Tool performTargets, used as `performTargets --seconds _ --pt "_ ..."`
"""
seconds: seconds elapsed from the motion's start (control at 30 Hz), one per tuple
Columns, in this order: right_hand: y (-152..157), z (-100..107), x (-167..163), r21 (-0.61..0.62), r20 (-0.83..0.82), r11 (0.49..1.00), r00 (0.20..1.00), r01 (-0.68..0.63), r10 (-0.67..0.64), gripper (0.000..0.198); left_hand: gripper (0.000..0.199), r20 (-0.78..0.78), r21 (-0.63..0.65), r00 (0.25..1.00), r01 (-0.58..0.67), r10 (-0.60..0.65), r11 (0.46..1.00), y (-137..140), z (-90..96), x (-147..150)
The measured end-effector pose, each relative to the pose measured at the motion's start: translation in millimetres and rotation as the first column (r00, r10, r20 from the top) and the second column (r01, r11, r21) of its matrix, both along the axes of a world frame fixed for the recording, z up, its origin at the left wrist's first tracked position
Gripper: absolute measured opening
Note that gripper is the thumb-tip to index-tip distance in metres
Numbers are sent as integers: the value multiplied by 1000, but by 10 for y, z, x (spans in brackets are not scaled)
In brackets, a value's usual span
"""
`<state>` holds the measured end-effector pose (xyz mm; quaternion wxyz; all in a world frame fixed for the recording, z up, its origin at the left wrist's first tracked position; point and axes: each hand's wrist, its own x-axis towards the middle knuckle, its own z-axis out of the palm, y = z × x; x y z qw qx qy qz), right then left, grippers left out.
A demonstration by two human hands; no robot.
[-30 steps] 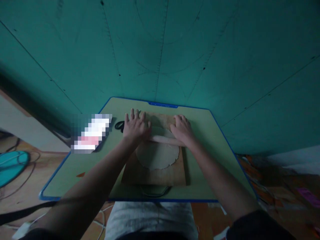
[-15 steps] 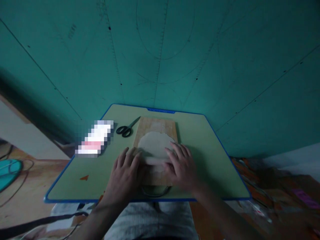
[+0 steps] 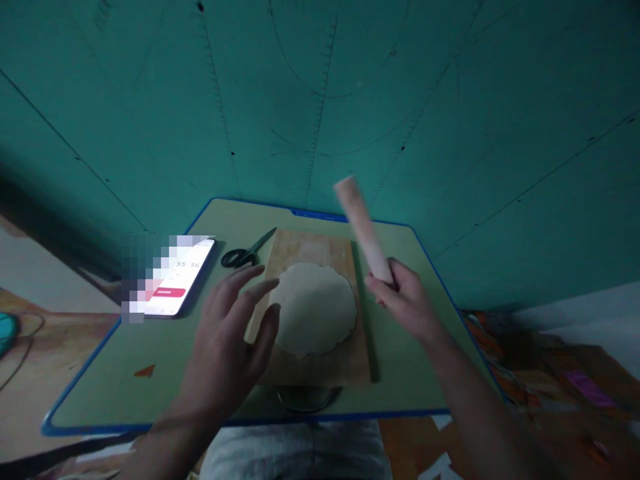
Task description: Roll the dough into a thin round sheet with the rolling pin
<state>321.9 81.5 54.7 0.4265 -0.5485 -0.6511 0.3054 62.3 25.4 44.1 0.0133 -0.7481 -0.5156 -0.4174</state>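
A flat, roughly round sheet of dough (image 3: 315, 310) lies on a wooden cutting board (image 3: 313, 248). My right hand (image 3: 405, 297) grips one end of a short wooden rolling pin (image 3: 365, 230) and holds it up, tilted, right of the dough. Over the board's left edge, my left hand (image 3: 235, 320) hovers with fingers spread and curved, the fingertips close to the dough's left rim. Whether they touch the dough I cannot tell. Black-handled scissors (image 3: 245, 255) rest beside the board's upper left, just beyond my left fingers.
The board sits on a small pale table (image 3: 415, 393) with a blue edge, against a green wall (image 3: 320, 100). A lit phone (image 3: 185, 280) stands at the table's left. A small orange scrap (image 3: 145, 371) lies near the front left. Boxes and clutter (image 3: 565, 380) fill the floor at right.
My right hand has lifted the rolling pin off the dough and swung it upright to the right. My left hand has come off the pin and opened. The camera view has shifted slightly.
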Motion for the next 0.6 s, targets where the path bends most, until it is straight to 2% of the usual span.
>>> performTargets --seconds 0.03,0.1,0.2,0.3,0.6 --pt "53 11 -63 -46 -190 999 982 -5 -4 27 31 -19 -84 1000 0 -2 996 -4 -107 -12" --pt "124 11 -234 -87 -484 995 875 -45 -3 35 47 -72 -224 997 -30 15 974 -32 -340 -26" --pt "189 -34 -501 -63 -674 993 738 -99 31 39 70 -147 -333 989 -67 18 941 -90 -606 -10" --pt "251 -120 -695 -44 -718 987 691 -155 77 37 81 -189 -340 982 -79 14 937 -116 -703 29" --pt "306 -343 -949 -58 -588 971 794 -230 153 34 78 -221 -321 975 -79 7 944 -111 -664 66"
